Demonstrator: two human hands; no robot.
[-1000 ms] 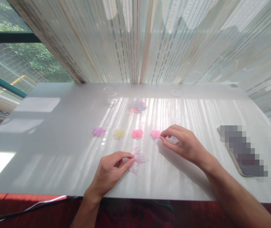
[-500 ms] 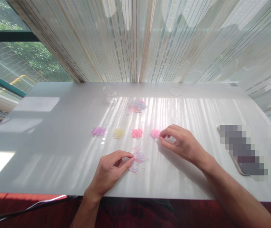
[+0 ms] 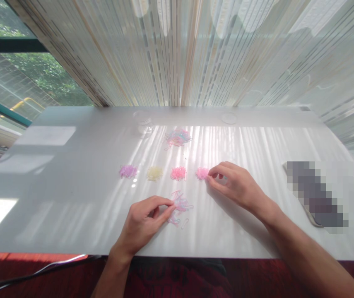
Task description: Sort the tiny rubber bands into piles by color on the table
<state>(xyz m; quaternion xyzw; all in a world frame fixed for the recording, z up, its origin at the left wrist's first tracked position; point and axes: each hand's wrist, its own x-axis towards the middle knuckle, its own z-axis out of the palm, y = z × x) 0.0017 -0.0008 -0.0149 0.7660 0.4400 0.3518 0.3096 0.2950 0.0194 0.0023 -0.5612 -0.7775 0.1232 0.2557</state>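
Small clip-like pieces lie in piles on the white table [image 3: 80, 198]. A row holds a purple pile [image 3: 128, 171], a yellow pile [image 3: 155, 173], a red-pink pile [image 3: 178, 173] and a light pink pile [image 3: 202, 173]. My right hand [image 3: 231, 182] touches the right edge of the light pink pile, fingertips pinched; what they hold is too small to tell. My left hand [image 3: 152, 217] pinches at the left side of a mixed pile [image 3: 182, 203] nearest me, its hold also unclear. Another mixed pile [image 3: 178, 137] lies farther back.
A clear jar [image 3: 145, 124] stands at the back, left of the far pile. A clear round lid [image 3: 228, 118] lies at the back right. A blurred-out phone-like object [image 3: 316, 196] rests at the right. Striped curtains hang behind the table.
The fingertips of my right hand have drawn slightly closer together at the light pink pile. My left hand has hardly moved.
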